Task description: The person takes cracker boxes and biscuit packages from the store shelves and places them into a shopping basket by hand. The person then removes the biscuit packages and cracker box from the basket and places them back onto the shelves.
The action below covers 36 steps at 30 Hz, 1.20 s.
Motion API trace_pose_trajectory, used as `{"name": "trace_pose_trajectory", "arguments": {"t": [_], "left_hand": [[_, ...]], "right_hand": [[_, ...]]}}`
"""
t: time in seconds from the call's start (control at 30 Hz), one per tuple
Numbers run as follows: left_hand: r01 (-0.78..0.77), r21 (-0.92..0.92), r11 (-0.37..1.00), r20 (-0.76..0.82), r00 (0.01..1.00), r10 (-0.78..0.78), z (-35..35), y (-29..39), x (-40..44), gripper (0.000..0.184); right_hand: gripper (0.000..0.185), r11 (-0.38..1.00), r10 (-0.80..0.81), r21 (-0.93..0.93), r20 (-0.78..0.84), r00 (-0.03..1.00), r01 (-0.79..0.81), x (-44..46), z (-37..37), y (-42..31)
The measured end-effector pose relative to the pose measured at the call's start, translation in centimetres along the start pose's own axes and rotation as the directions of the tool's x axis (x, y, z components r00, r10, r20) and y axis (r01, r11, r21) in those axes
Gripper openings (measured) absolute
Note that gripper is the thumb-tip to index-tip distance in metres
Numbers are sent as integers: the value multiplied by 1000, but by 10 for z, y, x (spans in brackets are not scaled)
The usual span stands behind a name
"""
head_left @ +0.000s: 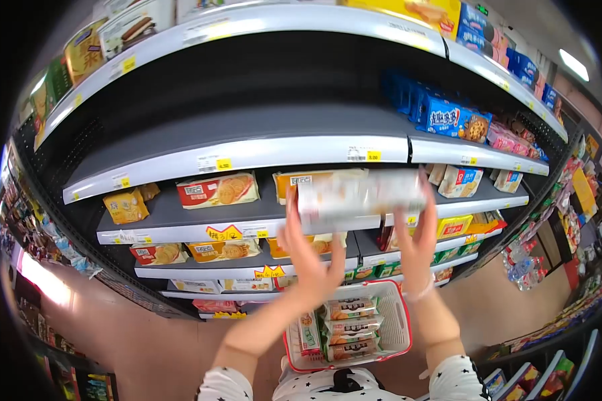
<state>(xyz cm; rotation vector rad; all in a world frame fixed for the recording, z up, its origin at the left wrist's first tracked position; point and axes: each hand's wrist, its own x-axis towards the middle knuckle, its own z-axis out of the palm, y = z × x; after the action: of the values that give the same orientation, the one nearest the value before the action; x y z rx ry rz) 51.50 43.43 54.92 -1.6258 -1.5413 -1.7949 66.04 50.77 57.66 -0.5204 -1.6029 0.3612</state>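
A long whitish package (pixel 361 197), blurred by motion, is held level between both hands in front of the shelves. My left hand (pixel 308 247) grips its left end, and my right hand (pixel 416 234) grips its right end. Behind it, a yellow biscuit pack (pixel 287 182) on the shelf is partly hidden. Below the hands stands a white basket with a red rim (pixel 403 314). Inside it lie several stacked biscuit packs (pixel 352 329) and, at its left side, a green and white pack (pixel 309 333).
Shelves (pixel 247 152) curve across the view, their price strips facing me. Blue cookie packs (pixel 456 121) stand on the right of the upper shelf. Red biscuit packs (pixel 218 190) sit lower left. Clear bottles (pixel 525 264) stand on the floor at right.
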Motion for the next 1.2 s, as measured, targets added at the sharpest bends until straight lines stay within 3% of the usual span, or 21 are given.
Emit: {"name": "trace_pose_trajectory", "arguments": {"t": [0.07, 0.13, 0.2, 0.23, 0.27, 0.33, 0.43, 0.6, 0.67, 0.77, 0.8, 0.83, 0.87, 0.93, 0.97, 1.0, 1.03, 1.07, 1.13, 1.17, 1.2], "left_hand": [[-224, 135, 965, -105, 965, 239, 5, -7, 74, 66], [-303, 163, 939, -142, 934, 327, 16, -13, 131, 66], [-220, 155, 963, -50, 972, 230, 41, -44, 192, 70], [-108, 79, 991, 82, 991, 101, 41, -50, 207, 70], [-115, 79, 990, 79, 991, 109, 44, -60, 214, 70], [90, -10, 996, 330, 940, -81, 52, -76, 222, 73], [198, -51, 979, 411, 897, -161, 55, -75, 224, 75], [96, 152, 984, 397, 906, -149, 69, -87, 224, 77], [68, 183, 981, 396, 908, -137, 72, -89, 222, 78], [-56, 327, 943, 289, 956, -43, 77, -85, 214, 70], [-120, 466, 877, 152, 987, 55, 79, -82, 213, 64], [-157, 600, 785, 32, 984, 173, 79, -79, 211, 57], [-157, 598, 786, 45, 986, 162, 75, -75, 211, 57], [-359, 527, 770, 80, 923, 376, 64, -67, 208, 47], [-346, 523, 779, 85, 931, 356, 58, -63, 201, 47], [-471, 476, 743, 26, 852, 523, 51, -59, 194, 44], [-586, 440, 680, -45, 742, 669, 46, -57, 186, 42], [-606, 408, 683, -82, 721, 689, 40, -55, 161, 41], [-587, 347, 732, -160, 731, 663, 28, -60, 73, 35], [-547, 115, 829, -110, 822, 558, 17, -65, 22, 27], [-340, -132, 931, 127, 926, 356, 8, -76, -39, 22]], "right_hand": [[52, 861, -220, -481, -57, 974, 166, 61, 20, 0], [48, 881, -166, -463, -106, 980, 99, 113, 40, 29], [43, 967, 39, -253, 6, 999, -37, 180, 61, 45], [40, 952, 57, -302, -1, 998, -55, 196, 66, 62], [38, 933, 77, -351, -12, 997, -76, 204, 72, 79], [37, 899, 128, -421, -11, 992, -121, 208, 80, 96], [39, 829, 265, -502, -34, 964, -246, 206, 88, 123], [51, 841, 301, -458, -51, 952, -290, 200, 92, 129], [55, 809, 298, -537, 27, 954, -238, 200, 91, 128], [46, 782, 315, -573, 21, 949, -247, 200, 94, 127], [46, 778, 326, -573, 20, 945, -257, 199, 94, 126], [43, 757, 258, -602, -84, 963, -255, 197, 93, 120], [40, 731, 182, -633, -180, 967, -256, 195, 92, 116], [37, 813, -3, -559, -280, 960, -160, 193, 91, 110], [30, 864, -83, -498, -281, 956, -71, 191, 87, 100], [30, 860, -74, -506, -264, 962, -73, 186, 83, 88], [28, 930, -162, -363, -274, 948, 54, 178, 80, 67], [27, 961, -242, -204, -303, 922, 186, 166, 79, 55], [27, 828, -534, -344, -243, 810, 443, 122, 69, 60], [25, 805, -547, -384, -185, 816, 452, 81, 57, 65], [28, 815, -524, -357, -116, 844, 457, 32, 46, 73]]}}
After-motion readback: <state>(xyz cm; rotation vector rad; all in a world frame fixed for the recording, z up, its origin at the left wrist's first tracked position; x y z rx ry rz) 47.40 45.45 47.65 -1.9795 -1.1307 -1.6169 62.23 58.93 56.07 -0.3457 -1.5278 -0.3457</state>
